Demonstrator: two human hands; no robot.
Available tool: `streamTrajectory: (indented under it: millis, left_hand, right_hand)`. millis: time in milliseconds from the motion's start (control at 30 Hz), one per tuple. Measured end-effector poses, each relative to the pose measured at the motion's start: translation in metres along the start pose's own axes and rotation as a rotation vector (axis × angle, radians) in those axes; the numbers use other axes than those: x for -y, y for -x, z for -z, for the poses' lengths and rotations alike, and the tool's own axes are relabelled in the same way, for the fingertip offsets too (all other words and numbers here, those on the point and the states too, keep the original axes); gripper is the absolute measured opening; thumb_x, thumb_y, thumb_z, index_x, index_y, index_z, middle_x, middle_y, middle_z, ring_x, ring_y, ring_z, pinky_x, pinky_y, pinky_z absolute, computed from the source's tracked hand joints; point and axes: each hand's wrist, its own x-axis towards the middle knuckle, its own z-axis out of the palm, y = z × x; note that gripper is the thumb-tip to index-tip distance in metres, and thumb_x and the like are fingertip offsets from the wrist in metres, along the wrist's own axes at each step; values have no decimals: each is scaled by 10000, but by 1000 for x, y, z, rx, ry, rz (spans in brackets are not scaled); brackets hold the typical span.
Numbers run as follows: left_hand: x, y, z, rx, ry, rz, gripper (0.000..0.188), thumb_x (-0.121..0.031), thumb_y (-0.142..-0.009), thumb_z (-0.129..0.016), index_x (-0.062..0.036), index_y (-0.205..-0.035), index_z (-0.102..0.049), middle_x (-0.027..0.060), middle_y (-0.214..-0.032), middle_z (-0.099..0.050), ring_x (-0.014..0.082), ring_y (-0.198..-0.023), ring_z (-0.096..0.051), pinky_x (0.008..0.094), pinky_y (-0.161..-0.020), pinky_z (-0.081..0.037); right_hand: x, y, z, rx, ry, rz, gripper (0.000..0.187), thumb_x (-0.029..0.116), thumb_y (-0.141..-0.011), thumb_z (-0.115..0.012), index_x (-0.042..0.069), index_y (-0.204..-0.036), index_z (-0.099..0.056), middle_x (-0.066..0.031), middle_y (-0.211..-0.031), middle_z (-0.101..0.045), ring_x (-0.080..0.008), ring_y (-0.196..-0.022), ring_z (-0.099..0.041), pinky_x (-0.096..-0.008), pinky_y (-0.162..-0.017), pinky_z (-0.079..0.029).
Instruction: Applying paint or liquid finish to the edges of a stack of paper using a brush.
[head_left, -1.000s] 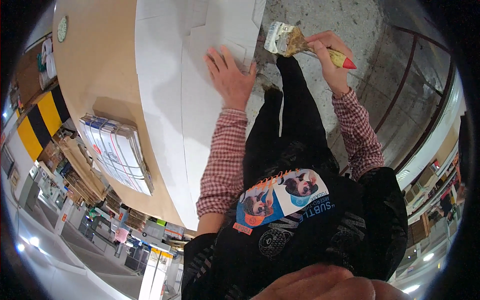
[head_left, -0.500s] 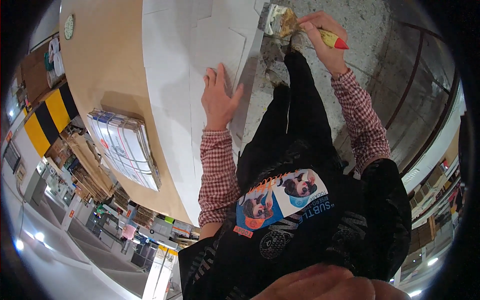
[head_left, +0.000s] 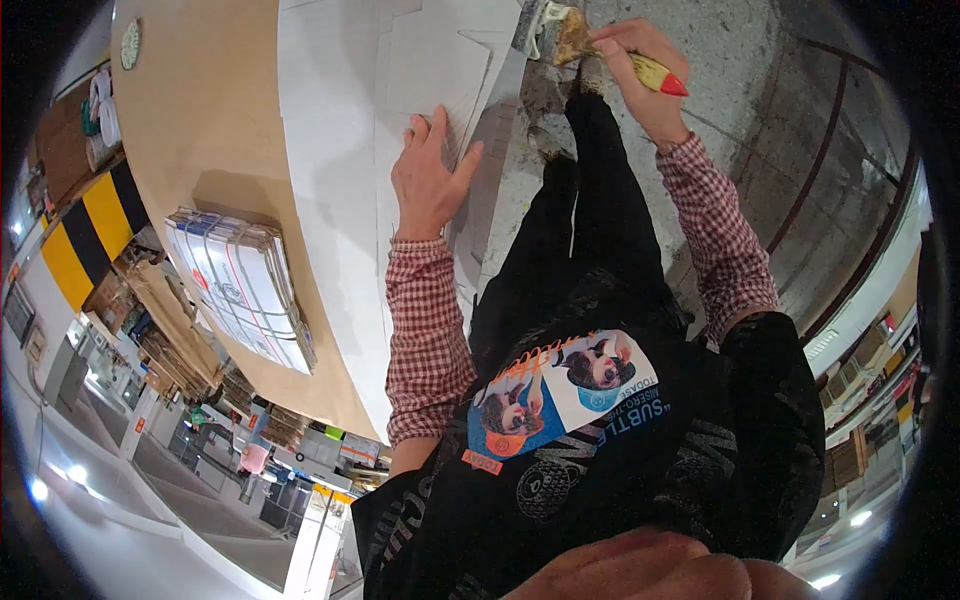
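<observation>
My left hand [head_left: 430, 188] lies with spread fingers on the light grey sheets [head_left: 335, 150], close to the cut and notched edges of the upper ones. At the upper right, my right hand [head_left: 642, 72] grips a paintbrush [head_left: 573, 40] by its yellowish, red-tipped handle. The bristles are brown and stained, with whitish matter at the tip. They point left, beside the far right edge of the sheets and above the floor. The palm hides part of the handle.
A tan work surface [head_left: 165, 130] extends left of the sheets. On it sits a string-tied bundle of printed sheets [head_left: 240, 290]. Farther left are a yellow-and-black striped band [head_left: 100, 225] and stacked cardboard [head_left: 170, 320]. Grey concrete floor [head_left: 720, 110] shows at right.
The brush has shifted slightly in my right hand's grip area, its bristles now turned more side-on. My left hand stays on the sheets; the whole view has shifted a little.
</observation>
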Motion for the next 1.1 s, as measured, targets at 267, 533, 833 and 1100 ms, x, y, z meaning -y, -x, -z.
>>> streamTrajectory:
  millis: [267,533,833,1100]
  left_hand:
    - [-11,1,-29,-47,-109,88,781,-483,-766,-639,-17,-1338,-382,302,-1328,-359,469,-1186,-385,477,-890,-426]
    - [-23,51,-80,-221,-261,346,997,-486,-700,-718,-46,-1432,-203,302,-1453,-139,490,-1334,-126,524,-1082,-173]
    - [12,57,-28,-5,-26,145,798,-468,-781,-619,-25,-1376,-328,324,-1363,-316,530,-1221,-337,491,-952,-383]
    - [15,48,-15,25,7,90,720,-448,-798,-595,-31,-1348,-391,328,-1310,-396,502,-1187,-407,481,-911,-418]
  right_hand:
    - [13,45,0,35,-124,-87,71,17,-810,-610,-15,-747,-607,-103,-812,-652,-175,-759,-613,-280,-684,-478]
    - [17,55,9,12,-96,-102,69,8,-804,-604,-20,-742,-598,-101,-811,-648,-176,-771,-606,-277,-687,-475]
    - [8,47,-3,-10,-97,2,64,28,-810,-624,-15,-766,-606,-95,-841,-647,-176,-782,-608,-273,-693,-479]
    - [3,58,-18,-1,-113,2,65,38,-827,-617,-6,-779,-613,-94,-835,-646,-169,-791,-620,-268,-695,-486]
